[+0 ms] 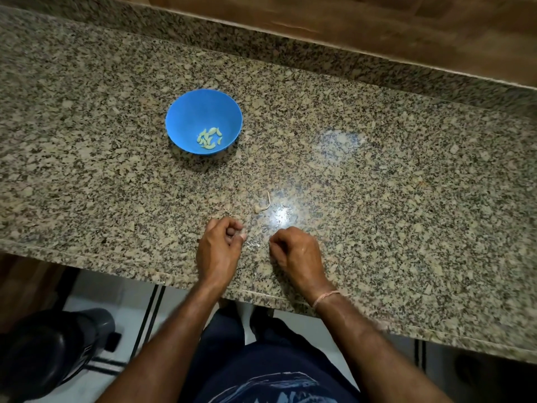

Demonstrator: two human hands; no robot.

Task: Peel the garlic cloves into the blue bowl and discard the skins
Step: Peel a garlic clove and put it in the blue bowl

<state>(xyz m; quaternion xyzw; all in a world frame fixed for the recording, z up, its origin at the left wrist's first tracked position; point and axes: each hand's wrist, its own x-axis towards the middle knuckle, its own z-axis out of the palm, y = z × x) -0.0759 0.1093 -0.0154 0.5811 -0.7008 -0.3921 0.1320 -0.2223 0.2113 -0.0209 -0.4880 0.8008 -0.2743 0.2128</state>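
The blue bowl (186,112) stands on the granite counter (377,175) at centre left, with several pale peeled garlic cloves (209,138) in its bottom. A thin curled garlic stem (263,205) lies on the counter nearer me. Small white skin flakes (253,245) lie between my hands. My left hand (218,249) rests near the front edge with fingers curled; whether it holds skins is hidden. My right hand (296,253) sits beside it, fingers curled under, with nothing visible in it.
A dark bin (49,353) stands on the floor at lower left, below the counter's front edge. A raised granite ledge and wooden panel run along the back. A bright light glare falls on the counter just beyond my hands.
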